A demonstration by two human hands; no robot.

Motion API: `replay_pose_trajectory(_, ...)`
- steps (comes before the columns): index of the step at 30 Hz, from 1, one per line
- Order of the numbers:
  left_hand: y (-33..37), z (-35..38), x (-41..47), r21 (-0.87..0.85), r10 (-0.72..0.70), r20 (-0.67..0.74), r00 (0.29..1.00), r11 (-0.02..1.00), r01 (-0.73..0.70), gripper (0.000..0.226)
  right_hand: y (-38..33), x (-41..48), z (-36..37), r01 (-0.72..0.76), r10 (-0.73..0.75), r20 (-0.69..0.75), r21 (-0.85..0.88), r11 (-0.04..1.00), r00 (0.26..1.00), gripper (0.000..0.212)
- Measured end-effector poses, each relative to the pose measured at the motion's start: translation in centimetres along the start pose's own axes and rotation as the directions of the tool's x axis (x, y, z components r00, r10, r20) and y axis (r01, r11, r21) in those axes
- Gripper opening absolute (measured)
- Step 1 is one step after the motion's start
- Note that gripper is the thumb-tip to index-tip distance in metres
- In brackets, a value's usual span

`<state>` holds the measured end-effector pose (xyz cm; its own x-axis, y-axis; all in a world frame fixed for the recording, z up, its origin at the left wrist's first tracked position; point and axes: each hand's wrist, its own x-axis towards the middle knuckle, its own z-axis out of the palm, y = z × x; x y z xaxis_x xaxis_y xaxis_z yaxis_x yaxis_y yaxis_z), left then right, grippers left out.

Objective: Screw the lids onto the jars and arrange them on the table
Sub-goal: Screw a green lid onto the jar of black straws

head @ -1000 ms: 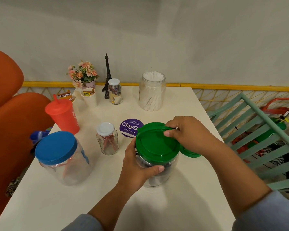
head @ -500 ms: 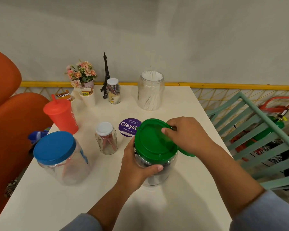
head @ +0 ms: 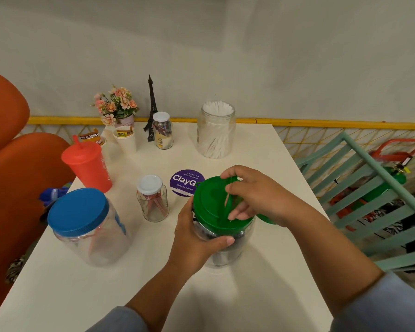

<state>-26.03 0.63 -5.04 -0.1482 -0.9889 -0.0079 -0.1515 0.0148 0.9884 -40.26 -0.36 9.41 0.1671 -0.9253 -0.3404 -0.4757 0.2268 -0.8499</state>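
Note:
A clear jar (head: 222, 250) stands near the table's front centre with a green lid (head: 211, 202) on its mouth. My left hand (head: 197, 238) wraps the jar's left side just under the lid. My right hand (head: 254, 195) lies over the lid's right half, fingers curled on its top and rim. A second green lid (head: 266, 218) peeks out behind my right wrist. To the left stand a big jar with a blue lid (head: 78, 210) and a small white-capped jar (head: 152, 197). At the back are another white-capped jar (head: 163, 133) and a lidless jar of white sticks (head: 216, 130).
A red tumbler (head: 88, 166), paper cups (head: 126, 140), a flower pot (head: 116, 109) and a small tower model (head: 151, 109) crowd the back left. A purple sticker (head: 183, 182) lies mid-table. An orange seat (head: 7, 168) flanks the left, a teal chair (head: 374, 197) the right.
My right hand has shifted from the lid's far right rim to over its top, fingers now curled on it, and the lid has turned. My left hand still holds the jar.

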Motion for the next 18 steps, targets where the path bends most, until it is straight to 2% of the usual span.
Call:
replay_pose_trajectory(1,0.0,0.0,0.0,0.007,0.0,0.0,1.0,1.0,0.0,0.109,-0.2,0.0,-0.2,-0.028,0.027,0.038,0.021,0.999,0.999,0.027)
replay_pose_trajectory(3,0.0,0.0,0.1,0.02,-0.004,-0.001,1.0,1.0,0.004,0.111,-0.2,0.1,-0.7,-0.01,0.014,0.051,-0.081,0.997,0.999,0.036)
replay_pose_trajectory(5,0.0,0.0,0.1,0.03,-0.011,-0.004,1.0,0.999,0.011,0.112,0.0,0.1,-1.3,0.063,-0.075,-0.031,-0.287,0.956,0.997,0.037)
replay_pose_trajectory(8,-0.1,0.0,0.2,0.052,-0.017,-0.005,1.0,0.999,0.017,0.111,0.4,0.4,-1.9,0.098,-0.22,-0.166,-0.54,0.836,0.961,0.031)
replay_pose_trajectory(11,0.0,0.0,0.2,0.055,-0.02,-0.008,1.0,0.998,0.02,0.111,0.6,0.5,-1.8,0.106,-0.283,-0.215,-0.591,0.799,0.934,0.029)
replay_pose_trajectory(14,0.0,-0.1,0.2,0.045,-0.013,-0.015,1.0,0.999,0.014,0.113,0.4,0.4,-1.5,0.138,-0.323,-0.194,-0.622,0.771,0.926,0.025)
replay_pose_trajectory(18,-0.1,-0.1,0.2,0.046,-0.01,-0.013,1.0,0.999,0.01,0.114,0.0,0.4,-1.1,0.107,-0.284,-0.169,-0.656,0.747,0.944,0.023)
